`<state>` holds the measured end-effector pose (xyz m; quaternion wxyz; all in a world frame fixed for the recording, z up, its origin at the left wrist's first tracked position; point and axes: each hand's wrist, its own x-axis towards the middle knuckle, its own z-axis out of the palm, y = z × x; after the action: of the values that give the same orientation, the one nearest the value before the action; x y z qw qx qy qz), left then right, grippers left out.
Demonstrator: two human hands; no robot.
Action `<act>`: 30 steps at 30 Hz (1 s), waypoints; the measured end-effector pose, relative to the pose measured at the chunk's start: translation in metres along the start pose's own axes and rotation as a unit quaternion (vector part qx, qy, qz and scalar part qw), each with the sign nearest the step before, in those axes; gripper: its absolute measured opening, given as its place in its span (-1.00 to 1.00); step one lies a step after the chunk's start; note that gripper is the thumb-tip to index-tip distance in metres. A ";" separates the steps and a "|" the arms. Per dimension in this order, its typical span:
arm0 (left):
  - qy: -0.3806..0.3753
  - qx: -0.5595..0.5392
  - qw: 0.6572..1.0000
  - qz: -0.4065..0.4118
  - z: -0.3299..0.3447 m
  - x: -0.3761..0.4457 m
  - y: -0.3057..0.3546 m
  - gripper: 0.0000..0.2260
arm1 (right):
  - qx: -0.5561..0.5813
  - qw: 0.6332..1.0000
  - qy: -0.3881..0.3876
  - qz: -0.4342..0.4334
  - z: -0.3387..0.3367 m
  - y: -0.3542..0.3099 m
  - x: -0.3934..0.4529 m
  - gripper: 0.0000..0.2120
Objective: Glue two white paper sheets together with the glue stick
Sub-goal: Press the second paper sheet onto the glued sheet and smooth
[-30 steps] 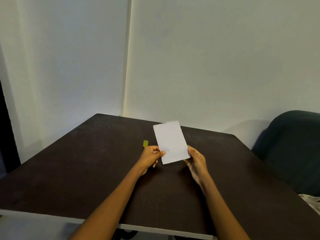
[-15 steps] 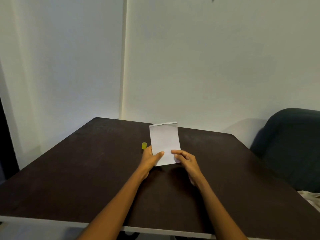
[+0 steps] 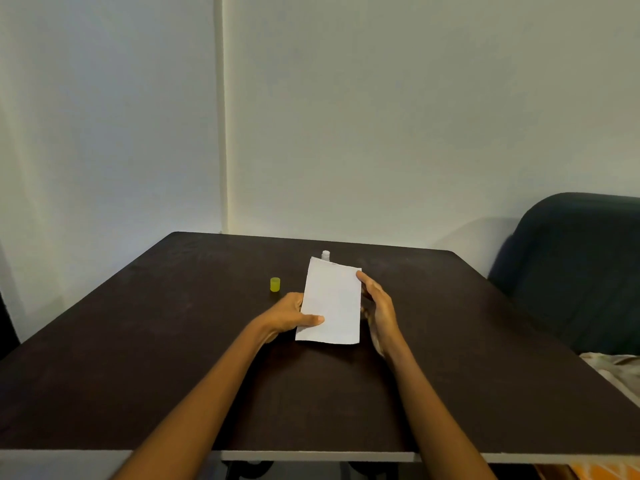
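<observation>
White paper (image 3: 329, 303) sits mid-table (image 3: 138, 358), left hand (image 3: 289, 315) pinching its left edge, right hand (image 3: 379, 310) flat-fingered along its right edge. Glue stick (image 3: 326, 255) peeks behind; yellow cap (image 3: 275, 284) stands left.

White paper sheets (image 3: 330, 303) tilted above the table; small white glue stick (image 3: 325, 255) upright just behind.

A home room is suggested by a dark table (image 3: 173, 341) set in a corner of plain white walls (image 3: 415, 116), with a dark upholstered sofa (image 3: 581, 265) beside it.
</observation>
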<state>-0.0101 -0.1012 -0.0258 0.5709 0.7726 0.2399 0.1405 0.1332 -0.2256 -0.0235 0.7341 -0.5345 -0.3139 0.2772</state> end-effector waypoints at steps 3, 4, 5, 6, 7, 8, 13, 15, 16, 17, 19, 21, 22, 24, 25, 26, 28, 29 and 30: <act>-0.014 -0.001 1.000 -0.009 0.001 -0.001 0.000 -0.66 | -0.006 1.000 0.005 -0.013 -0.003 0.001 0.002 -0.66; -0.019 -0.001 1.000 -0.012 0.002 -0.002 0.000 -0.69 | -0.002 1.000 0.013 -0.017 -0.004 0.002 0.002 -0.59; -0.020 -0.004 1.000 -0.015 0.002 -0.002 0.000 -0.70 | 0.000 1.000 0.022 -0.019 -0.006 0.003 0.002 -0.54; -0.017 -0.011 1.000 -0.016 0.002 -0.003 0.002 -0.70 | 0.000 0.999 0.031 -0.018 -0.006 0.003 0.002 -0.52; -0.008 -0.025 0.999 -0.020 0.002 -0.004 0.003 -0.66 | -0.003 0.999 0.039 -0.014 -0.006 0.004 0.002 -0.54; 0.009 -0.046 0.999 -0.026 0.002 -0.007 0.006 -0.59 | -0.006 0.999 0.044 -0.009 -0.005 0.003 0.001 -0.57; 0.273 -0.070 0.958 0.043 0.015 -0.004 0.014 -0.48 | -0.050 0.998 0.044 0.002 0.000 0.004 0.000 -0.77; 0.355 0.083 0.927 0.092 0.016 0.005 0.021 -0.56 | -0.076 0.997 0.019 -0.013 0.001 0.005 -0.002 -0.80; 0.356 0.171 0.912 0.112 0.018 0.009 0.026 -0.61 | -0.086 0.996 0.010 -0.020 0.001 0.004 -0.004 -0.81; 0.333 0.243 0.902 0.125 0.018 0.012 0.031 -0.66 | -0.091 0.995 0.004 -0.025 0.001 0.005 -0.005 -0.82; 0.272 0.313 0.901 0.125 0.021 0.019 0.042 -0.75 | -0.097 0.995 -0.006 -0.033 0.000 0.005 -0.005 -0.84; 0.235 0.334 0.906 0.109 0.023 0.026 0.048 -0.78 | -0.099 0.994 -0.010 -0.037 0.000 0.006 -0.005 -0.89; 0.224 0.334 0.910 0.101 0.024 0.028 0.050 -0.78 | -0.097 0.994 -0.010 -0.041 0.000 0.007 -0.004 -0.91; 0.213 0.327 0.916 0.089 0.028 0.030 0.051 -0.79 | -0.096 0.994 -0.004 -0.055 -0.001 0.007 -0.002 -0.89; 0.208 0.323 0.919 0.083 0.028 0.029 0.052 -0.78 | -0.098 0.993 0.000 -0.058 -0.001 0.007 -0.002 -0.89; 0.204 0.316 0.924 0.075 0.029 0.028 0.052 -0.78 | -0.100 0.993 0.003 -0.059 -0.001 0.007 -0.001 -0.89; 0.197 0.286 0.936 0.058 0.026 0.026 0.052 -0.78 | -0.100 0.993 0.012 -0.058 -0.001 0.007 0.000 -0.88; 0.199 0.260 0.944 0.051 0.023 0.025 0.051 -0.77 | -0.096 0.994 0.020 -0.057 -0.001 0.008 0.001 -0.88; 0.206 0.226 0.951 0.043 0.020 0.023 0.049 -0.77 | -0.092 0.994 0.030 -0.056 -0.001 0.007 0.001 -0.88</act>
<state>0.0296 -0.1170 0.0131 0.3126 0.8452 0.3444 0.2634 0.1342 -0.2237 -0.0305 0.7051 -0.5896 -0.3454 0.1894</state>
